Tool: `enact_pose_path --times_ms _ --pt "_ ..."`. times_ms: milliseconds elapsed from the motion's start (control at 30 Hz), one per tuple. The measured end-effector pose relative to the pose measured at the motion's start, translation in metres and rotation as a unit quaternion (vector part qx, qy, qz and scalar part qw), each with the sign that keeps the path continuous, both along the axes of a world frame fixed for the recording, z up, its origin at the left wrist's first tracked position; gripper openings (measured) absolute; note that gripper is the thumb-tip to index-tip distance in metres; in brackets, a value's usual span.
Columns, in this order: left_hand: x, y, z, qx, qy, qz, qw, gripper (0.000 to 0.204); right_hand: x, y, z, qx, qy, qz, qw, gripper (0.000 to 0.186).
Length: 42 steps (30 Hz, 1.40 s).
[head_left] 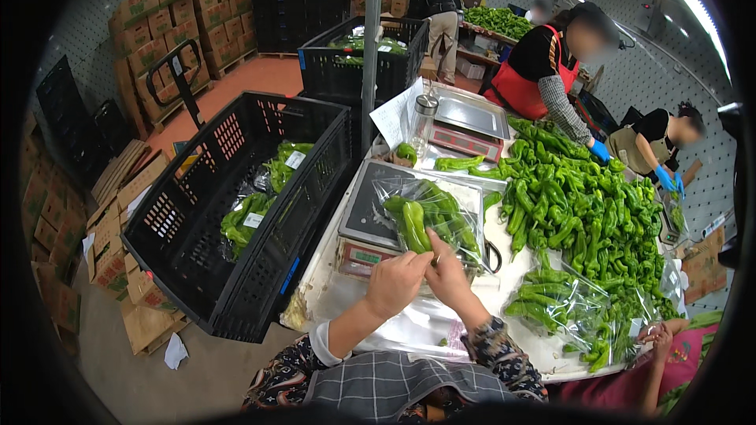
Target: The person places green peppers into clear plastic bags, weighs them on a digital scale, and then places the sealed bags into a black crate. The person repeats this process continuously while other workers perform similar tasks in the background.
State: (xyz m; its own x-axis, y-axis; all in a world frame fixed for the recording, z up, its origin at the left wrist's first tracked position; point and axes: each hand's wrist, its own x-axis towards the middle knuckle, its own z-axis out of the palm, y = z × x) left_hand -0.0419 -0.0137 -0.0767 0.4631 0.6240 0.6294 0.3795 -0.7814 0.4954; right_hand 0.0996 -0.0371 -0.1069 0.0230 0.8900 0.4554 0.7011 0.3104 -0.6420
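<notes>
A clear plastic bag of green peppers (449, 212) is over the digital scale (362, 212) in front of me. My left hand (394, 283) is closed on the near end of the bag, fingers pinched together. Beside it, my right hand (447, 274) also grips the bag, its fingers reaching along the plastic at the peppers. A heap of loose green peppers (575, 212) covers the table to the right, with more bagged peppers (543, 307) at its near side. Dark scissors (494, 256) lie just right of the scale, partly hidden.
A black crate (165, 260) holding labelled bags stands left, another (358, 63) behind it. A metal pole (370, 47), jar (424, 118) and second scale (468, 118) are beyond my hands. Co-workers (535, 79) are along the table and right edge. Stacked boxes (173, 16) line the back.
</notes>
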Motion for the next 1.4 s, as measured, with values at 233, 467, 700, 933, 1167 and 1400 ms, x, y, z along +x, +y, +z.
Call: enact_pose_path --times_ms 233,467,700,933,1167,1400 --pt "-0.006 0.005 -0.005 0.033 0.003 0.022 0.999 0.02 -0.008 0.05 -0.013 -0.037 -0.133 -0.014 0.99 0.063" --pt "0.001 0.003 -0.011 0.047 -0.013 -0.004 0.999 0.018 -0.002 0.059 0.0 -0.041 -0.143 -0.052 0.988 0.057" --pt "-0.011 -0.002 -0.003 0.048 -0.007 0.029 0.998 0.03 -0.006 0.032 -0.003 0.053 -0.226 -0.042 0.972 0.053" --pt "-0.003 -0.038 -0.019 0.195 -0.095 -0.175 0.96 0.028 0.02 -0.07 -0.017 0.127 -0.123 -0.092 0.98 0.028" --pt "-0.004 -0.042 -0.016 0.173 -0.094 -0.197 0.96 0.028 0.025 -0.07 -0.002 0.133 -0.139 -0.187 0.963 0.054" --pt "-0.011 -0.021 -0.017 0.123 -0.039 -0.019 0.991 0.046 0.042 -0.048 -0.005 0.143 -0.054 -0.27 0.951 0.067"
